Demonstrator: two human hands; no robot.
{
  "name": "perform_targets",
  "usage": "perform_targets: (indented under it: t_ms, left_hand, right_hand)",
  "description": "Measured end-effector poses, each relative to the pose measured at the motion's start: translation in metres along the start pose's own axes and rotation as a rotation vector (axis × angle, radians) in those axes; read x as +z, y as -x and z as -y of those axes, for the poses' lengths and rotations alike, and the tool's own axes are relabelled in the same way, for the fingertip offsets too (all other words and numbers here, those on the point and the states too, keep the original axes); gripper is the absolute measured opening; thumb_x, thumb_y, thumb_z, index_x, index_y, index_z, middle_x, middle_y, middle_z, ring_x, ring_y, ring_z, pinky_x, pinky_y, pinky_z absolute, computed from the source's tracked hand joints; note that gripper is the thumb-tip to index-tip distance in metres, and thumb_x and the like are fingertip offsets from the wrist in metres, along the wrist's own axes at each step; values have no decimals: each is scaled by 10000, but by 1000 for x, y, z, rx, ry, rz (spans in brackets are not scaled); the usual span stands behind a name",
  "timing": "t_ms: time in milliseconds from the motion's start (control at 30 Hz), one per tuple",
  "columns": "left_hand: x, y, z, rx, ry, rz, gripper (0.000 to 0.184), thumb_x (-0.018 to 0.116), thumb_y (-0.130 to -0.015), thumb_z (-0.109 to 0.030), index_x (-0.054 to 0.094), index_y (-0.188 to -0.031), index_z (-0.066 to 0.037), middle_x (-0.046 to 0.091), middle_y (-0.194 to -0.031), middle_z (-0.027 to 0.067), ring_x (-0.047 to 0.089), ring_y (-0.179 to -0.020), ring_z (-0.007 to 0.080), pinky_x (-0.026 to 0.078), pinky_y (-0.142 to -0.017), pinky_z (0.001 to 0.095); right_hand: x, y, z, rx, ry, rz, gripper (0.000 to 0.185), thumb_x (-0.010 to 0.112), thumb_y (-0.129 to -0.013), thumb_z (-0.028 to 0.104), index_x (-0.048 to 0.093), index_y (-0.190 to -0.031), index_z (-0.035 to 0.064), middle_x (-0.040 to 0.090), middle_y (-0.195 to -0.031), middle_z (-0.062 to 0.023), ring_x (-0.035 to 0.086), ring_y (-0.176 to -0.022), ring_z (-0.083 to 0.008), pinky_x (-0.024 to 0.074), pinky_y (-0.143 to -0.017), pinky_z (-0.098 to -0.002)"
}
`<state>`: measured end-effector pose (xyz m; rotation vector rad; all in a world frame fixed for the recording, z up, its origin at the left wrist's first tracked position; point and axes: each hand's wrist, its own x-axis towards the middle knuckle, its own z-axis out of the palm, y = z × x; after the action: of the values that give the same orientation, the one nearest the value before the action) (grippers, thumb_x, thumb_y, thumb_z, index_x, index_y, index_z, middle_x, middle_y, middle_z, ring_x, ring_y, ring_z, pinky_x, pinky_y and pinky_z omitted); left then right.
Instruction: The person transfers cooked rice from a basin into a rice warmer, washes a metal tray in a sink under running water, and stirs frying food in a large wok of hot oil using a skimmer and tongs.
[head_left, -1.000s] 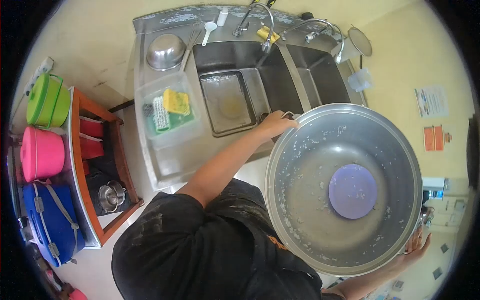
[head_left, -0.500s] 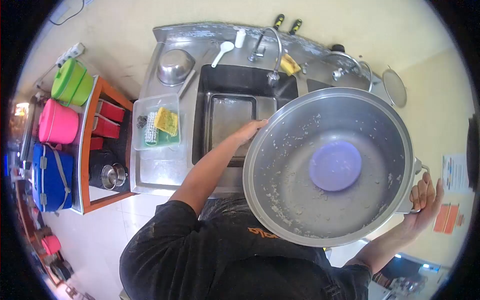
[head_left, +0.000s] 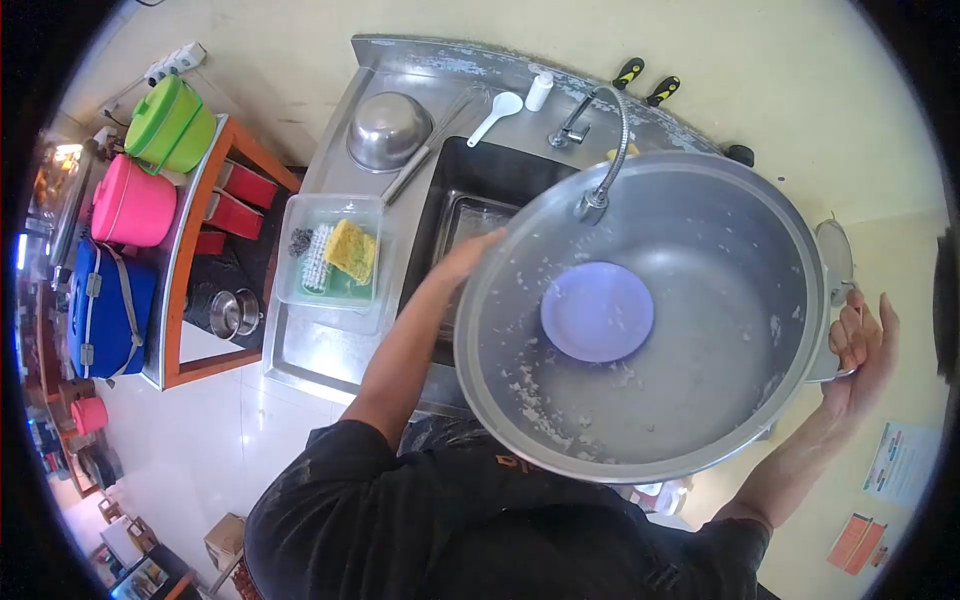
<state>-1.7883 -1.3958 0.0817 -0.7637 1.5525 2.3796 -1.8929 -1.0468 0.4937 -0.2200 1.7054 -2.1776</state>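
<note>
A large grey metal pot (head_left: 690, 400) is held tilted over the right side of the sink, its mouth facing me. White bits like rice grains cling to its inner wall and bottom. Inside it lies a round lavender plastic dish (head_left: 597, 312). My right hand (head_left: 860, 345) has its fingers closed around the wire handle on the pot's right side. Against the left outer side is my left hand (head_left: 472, 255), fingertips near the rim and the rest partly hidden by the pot. The curved faucet (head_left: 594, 205) hangs in front of the pot's upper rim.
The black sink basin (head_left: 485, 165) is partly covered. Left of it are a clear tub (head_left: 290, 225) with a sponge (head_left: 351, 250), an upturned steel bowl (head_left: 385, 130) and a whisk (head_left: 410, 172). A white ladle (head_left: 497, 115) lies behind. An orange-framed shelf (head_left: 175, 340) stands left.
The pot has shifted left and slightly up, now under the faucet head. The lavender dish has slid left inside it. Both hands keep their hold, and my view has turned somewhat.
</note>
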Motion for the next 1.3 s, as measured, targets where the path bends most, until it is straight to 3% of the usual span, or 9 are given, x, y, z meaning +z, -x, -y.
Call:
perform_targets:
  t_ms: [67,233,567,667,767,867,900,1100,1300]
  left_hand:
    - [-22,18,-11,55,27,-87,525,513,-895,-435,597,-1144,20,636,-1054,156,616,-931,206,473,-825,312]
    - [-71,30,0,173,-9,-308,528,526,-894,-420,593,-1130,48,642,-1008,152,608,-899,187,464,-806,302]
    - [-80,78,1,302,-188,-567,504,537,-887,-439,598,-1108,10,639,-887,103,595,-796,162,469,-700,297]
    - [-62,105,-13,168,-42,-563,535,536,-880,-460,567,-1156,-3,631,-859,92,589,-781,166,459,-692,305]
    - [-57,112,5,158,102,-753,584,521,-871,-494,527,-1203,-14,630,-868,76,573,-701,155,435,-606,249]
    - [-66,108,25,156,254,-807,470,523,-859,-540,552,-1030,-103,371,-627,-76,292,-473,32,215,-424,205]
    - [-65,109,26,158,304,-818,447,522,-857,-550,556,-989,-124,321,-579,-106,234,-426,7,168,-387,197]
    - [-60,130,16,190,316,-871,426,515,-860,-542,534,-958,-128,341,-596,-104,219,-417,8,153,-374,189]
    - [-71,109,24,164,228,-851,427,520,-864,-521,524,-980,-109,347,-610,-93,234,-419,9,160,-368,177]
  right_hand:
    - [-3,-11,-5,50,-35,68,287,484,-934,307,480,-903,21,294,-460,64,272,-353,-41,230,-384,-163]
    - [13,-41,-41,125,92,-5,269,516,-913,332,506,-833,75,279,-443,80,239,-338,-35,220,-386,-171]
    - [-44,-107,-116,237,271,-83,270,562,-881,389,505,-764,152,288,-448,97,207,-337,-18,154,-348,-190]
    - [-69,-128,-138,274,290,-58,302,562,-881,388,461,-699,169,295,-450,96,221,-334,-21,158,-331,-201]
    - [-83,-147,-164,292,408,-47,339,564,-877,405,429,-662,180,290,-453,95,230,-336,-28,159,-324,-210]
    - [-86,-171,-181,305,521,16,374,569,-858,442,407,-628,196,279,-462,96,247,-356,-35,178,-344,-224]
    - [-85,-180,-185,330,523,20,380,570,-848,450,408,-617,196,279,-465,94,260,-370,-37,194,-356,-233]
    - [-91,-219,-242,371,684,79,412,579,-781,497,562,-683,97,405,-514,25,377,-425,-107,275,-394,-285]
    - [-132,-224,-302,464,753,-45,480,599,-738,532,567,-705,55,424,-542,-5,403,-457,-122,282,-389,-318]
